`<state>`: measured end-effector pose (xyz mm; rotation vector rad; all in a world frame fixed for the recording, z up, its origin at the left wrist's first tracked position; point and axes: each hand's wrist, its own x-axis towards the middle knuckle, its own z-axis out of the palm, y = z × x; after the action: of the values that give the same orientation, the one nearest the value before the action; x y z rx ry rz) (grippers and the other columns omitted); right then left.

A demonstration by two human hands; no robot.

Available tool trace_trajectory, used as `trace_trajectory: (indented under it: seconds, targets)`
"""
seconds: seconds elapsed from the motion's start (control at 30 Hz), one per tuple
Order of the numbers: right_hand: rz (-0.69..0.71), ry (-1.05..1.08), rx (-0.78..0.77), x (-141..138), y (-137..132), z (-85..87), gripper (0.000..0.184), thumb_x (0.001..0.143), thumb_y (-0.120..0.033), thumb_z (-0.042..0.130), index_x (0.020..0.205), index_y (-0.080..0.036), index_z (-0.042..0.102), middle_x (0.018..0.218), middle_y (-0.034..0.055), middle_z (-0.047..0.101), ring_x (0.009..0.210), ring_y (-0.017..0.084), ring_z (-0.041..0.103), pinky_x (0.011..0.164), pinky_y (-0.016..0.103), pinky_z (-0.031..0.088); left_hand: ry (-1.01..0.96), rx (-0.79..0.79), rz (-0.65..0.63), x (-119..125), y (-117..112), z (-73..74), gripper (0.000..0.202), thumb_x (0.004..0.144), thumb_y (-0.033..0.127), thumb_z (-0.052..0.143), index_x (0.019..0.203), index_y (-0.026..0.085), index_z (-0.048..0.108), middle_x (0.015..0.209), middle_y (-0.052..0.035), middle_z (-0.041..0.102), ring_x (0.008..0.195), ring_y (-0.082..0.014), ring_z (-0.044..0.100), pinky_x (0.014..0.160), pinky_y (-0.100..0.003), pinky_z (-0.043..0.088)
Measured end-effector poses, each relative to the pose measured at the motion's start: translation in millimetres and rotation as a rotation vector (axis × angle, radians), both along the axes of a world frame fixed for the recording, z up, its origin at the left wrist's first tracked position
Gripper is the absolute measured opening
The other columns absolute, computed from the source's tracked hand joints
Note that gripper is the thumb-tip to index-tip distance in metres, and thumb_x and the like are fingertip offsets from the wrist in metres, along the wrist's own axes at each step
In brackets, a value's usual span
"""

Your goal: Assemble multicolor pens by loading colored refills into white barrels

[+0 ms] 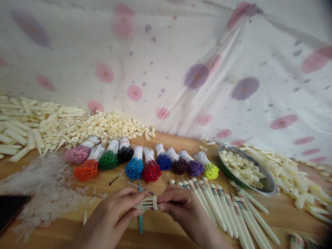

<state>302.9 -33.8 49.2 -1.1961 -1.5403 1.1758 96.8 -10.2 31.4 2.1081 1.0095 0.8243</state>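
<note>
Between my two hands lies a slotted cream pen barrel [148,203], held sideways, with dark and coloured pieces showing in its slots. My left hand [114,211] pinches the barrel's left end between thumb and fingers. At the other end, my right hand [183,204] has its thumb and fingertips closed on the rim. Under the barrel a teal tweezers-like tool [140,224] rests on the table, partly hidden. Behind the hands are a loose black-tipped refill [116,177] and a purple-tipped refill [137,185].
Bundled refills in several colours, such as the red bundle [151,171], stand across the wooden table [178,140]. Finished-looking pens [211,200] lie at right, beside a metal bowl [272,188] of slotted parts. Clear plastic bits [52,186] and cream tubes [18,128] are heaped at left.
</note>
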Motion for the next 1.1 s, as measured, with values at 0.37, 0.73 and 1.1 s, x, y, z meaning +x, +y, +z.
trace_trajectory:
  seconds: [0.37,0.73,1.1]
  targets:
    - [0.048,-0.276,0.288,2,-1,2.8,0.019,0.086,-0.019,0.054,0.079,-0.016,0.072,0.068,0.0036,0.059,0.059,0.011,0.052,0.052,0.021,0.037,-0.074,-0.347,0.024,7,-2,10.0,0.04,0.074,0.01,0.057,0.102,0.036,0.07,0.092,0.0025,0.074,0.088,-0.0149,0.069,0.076,-0.021,0.054]
    - [0.063,-0.092,0.004,-1,0,-2.7,0.017,0.08,-0.028,0.06,0.073,-0.019,0.073,0.065,0.0007,0.053,0.056,0.01,0.046,0.049,0.02,0.035,0.023,-0.311,0.054,7,-2,7.5,0.04,0.073,0.009,0.055,0.101,0.033,0.07,0.092,0.0011,0.074,0.085,-0.0168,0.069,0.076,-0.026,0.055]
    - [-0.08,0.563,-0.666,-8,0,-6.2,0.031,0.054,-0.032,0.082,0.079,-0.015,0.076,0.049,-0.0046,0.048,0.039,0.001,0.031,0.04,0.017,0.026,0.066,0.185,0.213,1,1,-9.1,0.033,0.078,0.017,0.053,0.104,0.031,0.068,0.097,-0.0013,0.074,0.085,-0.0181,0.07,0.073,-0.028,0.057]
